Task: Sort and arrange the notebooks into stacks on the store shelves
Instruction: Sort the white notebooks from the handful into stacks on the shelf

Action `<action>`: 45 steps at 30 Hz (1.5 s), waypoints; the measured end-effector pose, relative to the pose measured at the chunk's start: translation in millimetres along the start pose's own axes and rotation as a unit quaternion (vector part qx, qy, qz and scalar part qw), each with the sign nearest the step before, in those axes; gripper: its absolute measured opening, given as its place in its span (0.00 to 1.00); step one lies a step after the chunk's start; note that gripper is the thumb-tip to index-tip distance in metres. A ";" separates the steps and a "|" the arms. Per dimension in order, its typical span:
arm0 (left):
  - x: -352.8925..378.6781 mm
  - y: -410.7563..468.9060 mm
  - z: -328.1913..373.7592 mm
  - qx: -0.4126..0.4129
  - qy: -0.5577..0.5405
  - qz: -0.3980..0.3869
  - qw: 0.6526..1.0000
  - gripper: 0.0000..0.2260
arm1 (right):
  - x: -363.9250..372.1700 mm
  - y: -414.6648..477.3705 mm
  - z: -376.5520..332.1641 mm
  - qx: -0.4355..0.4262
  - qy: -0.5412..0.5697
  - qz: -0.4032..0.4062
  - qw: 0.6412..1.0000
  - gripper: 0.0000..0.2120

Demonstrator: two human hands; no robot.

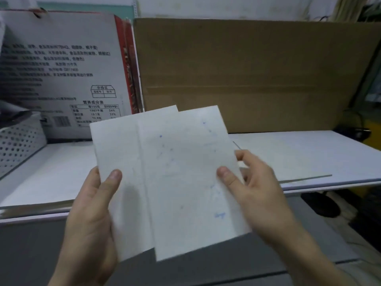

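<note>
In the head view, the left hand [90, 219] and the right hand [261, 195] each gripped one side edge of two overlapping thin white notebooks [181, 182], thumbs on the faces toward the camera. The notebooks were held in the air in front of the white shelf [299, 153]. At the back of the shelf stood a brown cardboard sheet [247, 75] and a printed carton [61, 69].

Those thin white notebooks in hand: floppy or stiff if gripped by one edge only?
Probably floppy: the thin white notebooks look few-paged, and both the left hand and right hand support them. Likely light. The two overlap offset, so they may slide apart.
</note>
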State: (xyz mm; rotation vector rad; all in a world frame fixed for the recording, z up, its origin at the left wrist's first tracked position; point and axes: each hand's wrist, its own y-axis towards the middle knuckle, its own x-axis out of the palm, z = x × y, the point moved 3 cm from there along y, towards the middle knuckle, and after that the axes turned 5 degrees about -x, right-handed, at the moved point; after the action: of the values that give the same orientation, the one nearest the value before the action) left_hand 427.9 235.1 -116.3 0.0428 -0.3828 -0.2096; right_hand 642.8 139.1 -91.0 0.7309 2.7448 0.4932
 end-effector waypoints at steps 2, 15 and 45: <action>-1.4 -0.9 0.8 -0.006 0.028 0.020 0.999 0.09 | -27.3 25.1 -4.9 0.040 0.012 -0.002 0.999 0.03; -10.5 -12.1 3.8 0.046 0.073 0.094 0.992 0.09 | -65.0 135.4 39.8 0.150 -0.167 -0.046 0.973 0.10; 191.2 12.1 -45.3 0.041 0.175 -0.149 0.972 0.12 | -187.4 85.3 34.9 0.075 0.003 -0.002 0.997 0.08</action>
State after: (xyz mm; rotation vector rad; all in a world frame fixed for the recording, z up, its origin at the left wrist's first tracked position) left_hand 620.6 206.6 -87.3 0.2158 -0.0305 -0.4754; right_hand 848.5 120.5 -60.2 0.7587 2.8119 0.2902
